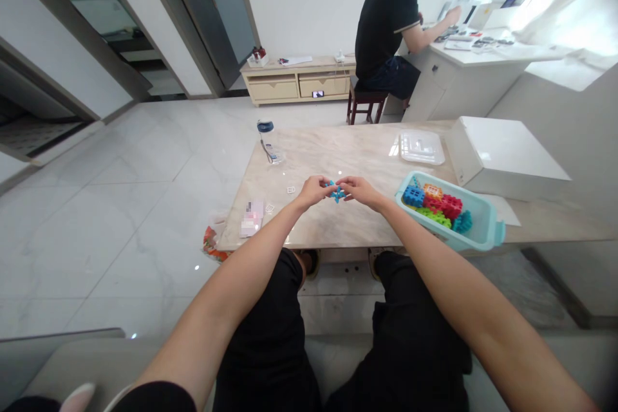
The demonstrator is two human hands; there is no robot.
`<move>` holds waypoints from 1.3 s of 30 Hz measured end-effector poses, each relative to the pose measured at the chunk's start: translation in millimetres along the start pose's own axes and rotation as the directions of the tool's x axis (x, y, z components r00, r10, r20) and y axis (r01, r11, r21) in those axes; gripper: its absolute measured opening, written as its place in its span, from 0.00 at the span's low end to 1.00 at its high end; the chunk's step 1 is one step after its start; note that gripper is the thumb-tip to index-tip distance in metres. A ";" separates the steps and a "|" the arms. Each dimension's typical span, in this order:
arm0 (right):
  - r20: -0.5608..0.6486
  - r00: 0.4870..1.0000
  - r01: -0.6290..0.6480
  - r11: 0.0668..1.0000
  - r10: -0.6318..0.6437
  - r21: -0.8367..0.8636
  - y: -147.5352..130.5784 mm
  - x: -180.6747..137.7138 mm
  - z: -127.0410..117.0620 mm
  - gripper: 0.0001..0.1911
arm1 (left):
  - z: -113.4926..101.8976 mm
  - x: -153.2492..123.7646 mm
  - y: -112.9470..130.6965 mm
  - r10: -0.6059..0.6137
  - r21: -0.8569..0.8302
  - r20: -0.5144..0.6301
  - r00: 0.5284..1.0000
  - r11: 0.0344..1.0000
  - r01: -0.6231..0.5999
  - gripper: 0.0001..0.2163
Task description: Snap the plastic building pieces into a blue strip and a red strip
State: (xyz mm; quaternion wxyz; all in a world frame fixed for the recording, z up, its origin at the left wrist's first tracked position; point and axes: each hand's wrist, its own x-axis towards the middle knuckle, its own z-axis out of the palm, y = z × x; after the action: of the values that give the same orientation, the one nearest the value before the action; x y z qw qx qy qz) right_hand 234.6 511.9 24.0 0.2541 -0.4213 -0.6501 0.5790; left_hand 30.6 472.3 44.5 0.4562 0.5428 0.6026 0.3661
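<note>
Fingers of left hand [315, 191] and right hand [356, 188] pinching blue toy blocks [337, 192] above tabletop [338, 154] near edge, steadied for joining.

Counting from my feed: am seeing two hands, left hand [313, 190] and right hand [358, 188], sharing one blue piece [337, 192]; one teal bin [483, 226]; one clear lid [421, 146]; one white box [502, 156]; one bottle [268, 139]; one co-worker [392, 19].
</note>
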 end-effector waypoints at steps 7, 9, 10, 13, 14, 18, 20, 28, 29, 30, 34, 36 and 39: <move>-0.048 0.968 0.202 0.880 -0.246 -0.429 -9.5 -0.5 15.2 0.31 | -2.5 -1.9 0.3 -0.143 -0.162 -0.060 0.988 0.978 0.131 0.16; -0.021 0.963 0.219 0.826 -0.268 -0.519 -13.9 1.3 18.4 0.23 | -2.2 -1.9 -0.4 -0.159 -0.151 -0.067 0.985 0.977 0.148 0.19; -0.006 0.962 0.225 0.805 -0.273 -0.550 -15.9 2.5 19.4 0.19 | -1.9 -1.6 -1.0 -0.164 -0.144 -0.072 0.984 0.978 0.153 0.20; 0.009 0.958 0.236 0.771 -0.286 -0.591 -19.5 5.5 20.6 0.15 | -0.7 0.2 -3.3 -0.157 -0.132 -0.097 0.983 0.981 0.144 0.20; 0.008 0.956 0.242 0.769 -0.294 -0.592 -19.9 6.1 20.6 0.14 | -0.4 0.9 -4.1 -0.149 -0.128 -0.103 0.984 0.983 0.135 0.19; 0.033 0.949 0.273 0.768 -0.312 -0.579 -18.1 6.2 19.5 0.12 | 0.0 2.2 -5.2 -0.138 -0.122 -0.102 0.985 0.985 0.126 0.18; 0.045 0.950 0.276 0.764 -0.309 -0.583 -16.2 5.7 18.4 0.12 | -0.5 1.8 -4.4 -0.155 -0.135 -0.095 0.983 0.981 0.141 0.17; 0.051 0.944 0.289 0.741 -0.326 -0.606 -13.9 4.3 16.7 0.18 | -2.9 -2.4 2.9 -0.192 -0.126 -0.076 0.978 0.975 0.181 0.15; 0.048 0.942 0.289 0.731 -0.332 -0.618 -13.9 4.4 16.8 0.19 | -2.9 -2.6 3.9 -0.197 -0.128 -0.076 0.977 0.974 0.186 0.15; 0.046 0.941 0.287 0.720 -0.335 -0.632 -13.7 4.7 16.9 0.21 | -2.9 -2.7 4.7 -0.203 -0.132 -0.077 0.976 0.972 0.192 0.15; 0.040 0.942 0.275 0.696 -0.334 -0.663 -11.5 7.4 16.7 0.21 | -3.3 -2.7 5.9 -0.215 -0.143 -0.081 0.973 0.969 0.202 0.16; 0.038 0.943 0.272 0.699 -0.331 -0.661 -10.0 9.1 16.6 0.18 | -3.9 -2.8 5.5 -0.213 -0.147 -0.079 0.974 0.969 0.200 0.15; 0.026 0.944 0.262 0.699 -0.328 -0.666 -7.7 10.8 16.8 0.17 | -4.6 -2.2 4.2 -0.205 -0.156 -0.081 0.975 0.969 0.191 0.14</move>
State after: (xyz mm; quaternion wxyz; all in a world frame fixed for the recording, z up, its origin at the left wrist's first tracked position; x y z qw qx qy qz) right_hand 213.4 512.1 26.4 0.2084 -0.4008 -0.8585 0.2425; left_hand 27.6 471.0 50.3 0.4997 0.4266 0.6463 0.3880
